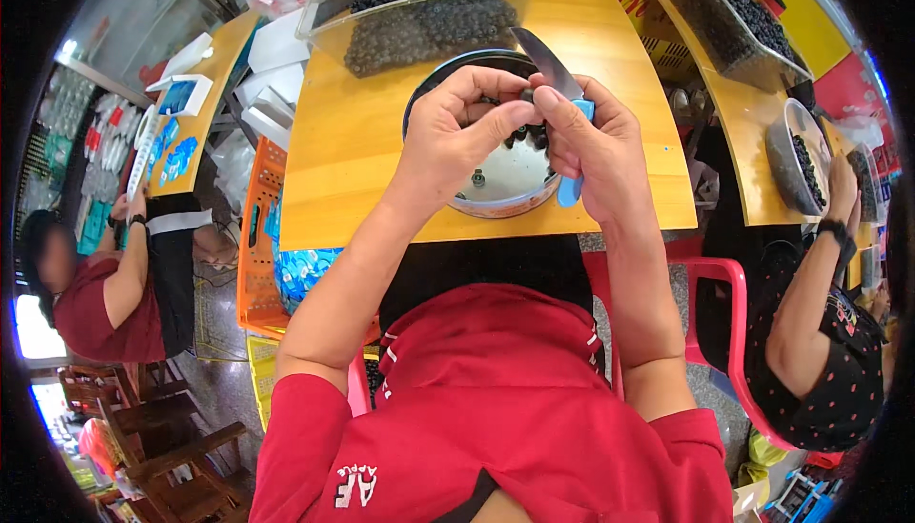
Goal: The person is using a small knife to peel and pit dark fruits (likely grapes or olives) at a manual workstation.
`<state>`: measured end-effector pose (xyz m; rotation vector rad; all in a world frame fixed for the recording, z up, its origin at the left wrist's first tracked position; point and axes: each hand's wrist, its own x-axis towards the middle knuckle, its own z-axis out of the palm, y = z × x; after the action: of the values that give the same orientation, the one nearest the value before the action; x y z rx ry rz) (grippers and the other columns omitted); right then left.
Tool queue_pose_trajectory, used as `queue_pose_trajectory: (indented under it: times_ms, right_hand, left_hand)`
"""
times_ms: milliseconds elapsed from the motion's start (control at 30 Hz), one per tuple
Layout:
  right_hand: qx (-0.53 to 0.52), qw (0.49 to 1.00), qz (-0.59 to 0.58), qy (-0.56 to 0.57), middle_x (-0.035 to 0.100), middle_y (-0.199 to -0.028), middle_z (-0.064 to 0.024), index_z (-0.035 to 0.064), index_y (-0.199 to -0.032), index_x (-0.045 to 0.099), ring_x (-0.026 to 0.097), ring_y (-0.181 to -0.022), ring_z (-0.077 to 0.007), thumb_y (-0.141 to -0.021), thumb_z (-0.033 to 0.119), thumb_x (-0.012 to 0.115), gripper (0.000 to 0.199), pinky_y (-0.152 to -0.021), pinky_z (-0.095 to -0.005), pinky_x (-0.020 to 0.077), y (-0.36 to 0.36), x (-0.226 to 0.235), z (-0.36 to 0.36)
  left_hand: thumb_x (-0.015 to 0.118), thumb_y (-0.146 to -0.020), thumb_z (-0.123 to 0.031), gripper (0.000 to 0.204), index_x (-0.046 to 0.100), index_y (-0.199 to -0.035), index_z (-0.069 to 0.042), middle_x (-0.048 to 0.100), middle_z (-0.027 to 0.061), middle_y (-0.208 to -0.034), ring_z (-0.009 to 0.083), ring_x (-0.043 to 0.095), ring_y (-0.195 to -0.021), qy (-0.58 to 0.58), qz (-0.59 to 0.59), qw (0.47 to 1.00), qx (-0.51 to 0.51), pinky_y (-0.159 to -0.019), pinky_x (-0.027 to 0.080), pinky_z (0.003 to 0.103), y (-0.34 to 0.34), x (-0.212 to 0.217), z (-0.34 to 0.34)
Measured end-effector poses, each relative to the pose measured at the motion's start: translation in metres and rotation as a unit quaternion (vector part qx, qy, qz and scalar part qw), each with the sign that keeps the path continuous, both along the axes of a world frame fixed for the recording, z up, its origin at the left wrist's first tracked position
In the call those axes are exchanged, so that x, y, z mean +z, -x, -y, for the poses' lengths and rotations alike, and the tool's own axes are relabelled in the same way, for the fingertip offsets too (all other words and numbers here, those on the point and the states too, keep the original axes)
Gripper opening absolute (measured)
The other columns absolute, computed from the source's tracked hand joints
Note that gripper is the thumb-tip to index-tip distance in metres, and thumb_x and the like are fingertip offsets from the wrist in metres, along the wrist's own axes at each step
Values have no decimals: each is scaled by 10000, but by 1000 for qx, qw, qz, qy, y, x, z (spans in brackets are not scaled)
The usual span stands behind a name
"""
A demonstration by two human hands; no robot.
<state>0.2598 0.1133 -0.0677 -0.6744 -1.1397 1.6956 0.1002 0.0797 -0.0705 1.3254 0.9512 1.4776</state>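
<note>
Over a round basin (491,208) my two hands are close together. My right hand (605,146) is closed around the blue handle of a knife (550,63), its blade pointing up and away. Between the fingertips of both hands sits a small black round piece (527,96); my left hand (457,132) pinches it and my right thumb lies against it. Fingers partly hide the piece, so its exact kind does not show. More black pieces (529,136) lie in the pale-bottomed basin below, and a single piece (477,178) sits apart near its front.
A clear bin (329,41) full of black pieces stands at the table's far side. To the left is an orange crate (262,237) with blue packets. Co-workers sit at side tables left and right; another bin (753,65) and a white basin (777,156) stand on the right table.
</note>
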Motion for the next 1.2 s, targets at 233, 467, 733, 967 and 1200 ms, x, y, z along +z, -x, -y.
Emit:
queue_pose_trajectory:
  times_ms: [233, 467, 733, 967, 1200]
  right_hand:
    - [1, 999, -21, -28, 640, -825, -21, -5, -1125, 610, 385, -493, -2, -914, 119, 631, 245, -419, -163, 299, -2, 0, -1]
    - [-11, 999, 13, -32, 613, -779, 6, 1, -1117, 607, 382, -491, 2, -908, 146, 648, 258, -419, -163, 297, -1, -1, -2]
    - [-10, 999, 35, -8, 467, -631, 73, 15, -1109, 614, 359, -487, 6, -890, 170, 675, 276, -421, -166, 272, 2, 0, -3]
    - [44, 998, -38, 31, 594, -728, 21, 18, -1107, 618, 370, -485, 10, -900, 153, 657, 250, -419, -159, 272, -2, -3, -6]
    - [77, 994, -77, 28, 631, -780, -6, 15, -1115, 614, 378, -484, 9, -917, 135, 628, 232, -415, -158, 273, -5, -6, -9]
  left_hand:
    - [584, -946, -160, 227, 631, -1118, -19, 665, 38, -891, 22, 405, -564, 50, 81, 994, -48, -481, 311, 167, 5, -6, -1]
    - [601, -938, -160, 233, 621, -1121, -17, 645, -6, -876, 14, 402, -603, 54, 90, 993, -56, -524, 318, 168, 0, -8, -3]
    - [613, -935, -186, 215, 623, -1100, -48, 613, -55, -853, -9, 406, -640, 51, 41, 997, -40, -542, 311, 160, 3, -16, -6]
    - [616, -930, -173, 220, 628, -1113, -52, 628, -41, -868, -5, 407, -640, 59, 84, 992, -70, -536, 300, 160, 2, -14, -5]
    - [601, -936, -160, 235, 631, -1138, -43, 646, 17, -893, 22, 412, -620, 61, 137, 983, -109, -526, 306, 173, 3, -14, -6]
